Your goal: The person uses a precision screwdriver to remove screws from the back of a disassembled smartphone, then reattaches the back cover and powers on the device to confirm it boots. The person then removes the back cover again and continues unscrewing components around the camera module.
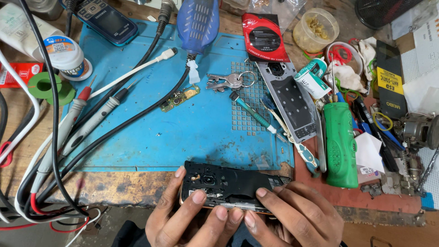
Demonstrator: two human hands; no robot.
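At six o'clock of the view, both hands grip an opened smartphone with its back cover off, the black inner frame and camera module facing up. The left hand holds its left end, thumb along the edge and fingertips pressed on the near side; the right hand clasps the right end, fingers curled over the near edge. The phone hovers over the worn wooden tabletop, just at the near rim of the blue repair mat. On the mat, at twelve o'clock from the phone, lies a small green circuit board, with a bunch of keys at one o'clock. A teal-handled screwdriver lies beside a grey phone back panel. A green cylindrical torch rests at three o'clock. Multimeter probes lie at ten o'clock.
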